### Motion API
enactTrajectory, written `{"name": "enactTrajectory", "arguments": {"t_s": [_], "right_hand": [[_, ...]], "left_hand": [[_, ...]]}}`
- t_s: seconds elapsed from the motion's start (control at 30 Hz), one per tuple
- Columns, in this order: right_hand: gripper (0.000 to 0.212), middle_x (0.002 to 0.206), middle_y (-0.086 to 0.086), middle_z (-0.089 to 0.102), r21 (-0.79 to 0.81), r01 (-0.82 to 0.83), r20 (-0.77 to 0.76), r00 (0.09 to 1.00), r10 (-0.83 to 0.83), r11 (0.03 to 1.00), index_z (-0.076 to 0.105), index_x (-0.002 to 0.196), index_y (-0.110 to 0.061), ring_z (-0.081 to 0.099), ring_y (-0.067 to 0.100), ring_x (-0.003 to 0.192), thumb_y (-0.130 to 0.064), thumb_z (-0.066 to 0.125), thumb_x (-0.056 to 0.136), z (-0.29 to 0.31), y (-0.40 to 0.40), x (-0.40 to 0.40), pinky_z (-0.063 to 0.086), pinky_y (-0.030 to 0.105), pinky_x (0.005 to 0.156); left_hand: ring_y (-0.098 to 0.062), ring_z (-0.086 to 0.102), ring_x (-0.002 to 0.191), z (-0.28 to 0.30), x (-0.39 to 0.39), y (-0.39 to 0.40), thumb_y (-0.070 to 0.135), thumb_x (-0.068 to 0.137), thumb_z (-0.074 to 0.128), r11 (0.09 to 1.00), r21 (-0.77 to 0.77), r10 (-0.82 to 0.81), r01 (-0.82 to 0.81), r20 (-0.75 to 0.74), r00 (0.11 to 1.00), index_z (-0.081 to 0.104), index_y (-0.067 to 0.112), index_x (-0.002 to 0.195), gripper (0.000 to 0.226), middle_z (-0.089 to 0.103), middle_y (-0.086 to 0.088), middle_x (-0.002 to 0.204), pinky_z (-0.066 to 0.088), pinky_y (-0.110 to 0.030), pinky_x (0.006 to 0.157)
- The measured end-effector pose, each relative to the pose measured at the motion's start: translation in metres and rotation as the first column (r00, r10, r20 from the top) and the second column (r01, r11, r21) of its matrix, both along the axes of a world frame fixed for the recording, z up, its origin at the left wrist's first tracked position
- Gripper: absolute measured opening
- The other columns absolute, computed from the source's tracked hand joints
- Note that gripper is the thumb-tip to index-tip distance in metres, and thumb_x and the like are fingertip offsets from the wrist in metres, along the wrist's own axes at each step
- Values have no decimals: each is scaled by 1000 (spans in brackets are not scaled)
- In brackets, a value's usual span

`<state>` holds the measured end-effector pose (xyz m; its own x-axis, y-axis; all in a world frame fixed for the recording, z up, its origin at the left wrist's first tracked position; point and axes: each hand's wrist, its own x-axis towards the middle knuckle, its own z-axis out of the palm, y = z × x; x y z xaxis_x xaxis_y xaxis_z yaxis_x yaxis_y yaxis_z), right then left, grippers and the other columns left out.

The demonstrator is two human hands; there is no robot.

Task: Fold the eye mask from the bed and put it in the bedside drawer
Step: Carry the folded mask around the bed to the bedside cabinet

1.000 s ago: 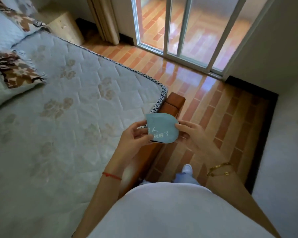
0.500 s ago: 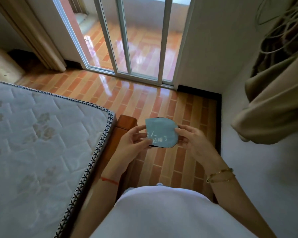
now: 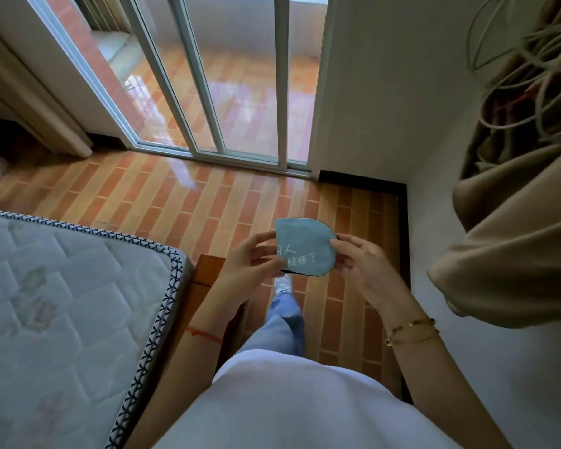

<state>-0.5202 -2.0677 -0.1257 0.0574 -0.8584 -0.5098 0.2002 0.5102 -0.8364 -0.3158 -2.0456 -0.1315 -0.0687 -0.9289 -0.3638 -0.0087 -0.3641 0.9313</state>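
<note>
Item: eye mask (image 3: 305, 246), teal, folded in half, pale lettering up. Location: in the air over the tiled floor (image 3: 162, 196), off the corner of the bed (image 3: 62, 303). Hold: left hand (image 3: 246, 270) pinches the left edge, right hand (image 3: 360, 267) the right edge, fingers closed on the cloth. Drawer: not in view. Risks: a loosened pinch likely lets the fold spring open; one hand releasing could drop the mask on the floor.

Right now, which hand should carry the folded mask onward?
Hedged: either. Left hand and right hand each pinch an edge of the folded eye mask. No drawer shows; the mattress lies left.
</note>
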Motion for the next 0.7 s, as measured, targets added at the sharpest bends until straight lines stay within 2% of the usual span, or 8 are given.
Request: {"name": "enactTrajectory", "arguments": {"t_s": [0.07, 0.13, 0.3, 0.43, 0.57, 0.7], "right_hand": [[11, 108, 13, 69, 7, 9, 12, 1000, -9, 1000, 63, 99, -12, 67, 26, 101, -12, 62, 88, -3, -36, 3, 57, 32, 85], [11, 104, 10, 71, 11, 5, 15, 1000, -6, 1000, 63, 98, -13, 70, 23, 96, -13, 64, 87, -3, -75, 9, 58, 28, 79], [9, 91, 0, 74, -28, -58, -18, 998, 57, 998, 67, 94, -19, 72, 14, 87, -18, 67, 85, 5, -183, 32, 59, 25, 76], [10, 85, -2, 77, -39, -118, 10, 993, 118, 992, 68, 95, -16, 73, 13, 84, -16, 67, 85, 9, -264, 59, 58, 22, 69], [12, 81, 0, 77, -24, -163, 57, 985, 165, 986, 67, 96, -11, 73, 14, 79, -10, 67, 84, 8, -327, 88, 56, 20, 63], [9, 79, 1, 77, -6, -258, 67, 964, 257, 966, 69, 92, -9, 73, 15, 76, -8, 68, 83, 3, -381, 119, 56, 21, 63]], "left_hand": [[-19, 72, 84, -2, 2, -35, -2, 79, 71, 1000, 7, 20, -20, -11, 1000, 56, 10, 129, 53, 72, -13, 101, 59, -30, 76], [-18, 73, 83, -2, 8, -73, -4, 79, 70, 999, 12, 36, -36, -13, 999, 56, 10, 129, 53, 72, -14, 102, 59, -26, 72], [-20, 72, 90, 8, 32, -166, -1, 80, 71, 997, -13, 80, -79, 24, 997, 56, 12, 130, 54, 73, -15, 104, 58, -26, 76], [-13, 72, 83, 16, 54, -232, -6, 79, 69, 985, 4, 171, -171, -17, 985, 56, 11, 127, 53, 73, -15, 103, 57, -20, 69], [-25, 70, 91, 22, 76, -279, -9, 79, 67, 970, 26, 243, -243, -11, 970, 54, 8, 130, 55, 70, -19, 107, 57, -35, 83], [-15, 71, 80, 27, 100, -312, -11, 80, 65, 944, 27, 328, -328, -4, 945, 52, 7, 130, 55, 69, -20, 106, 60, -22, 69]]}}
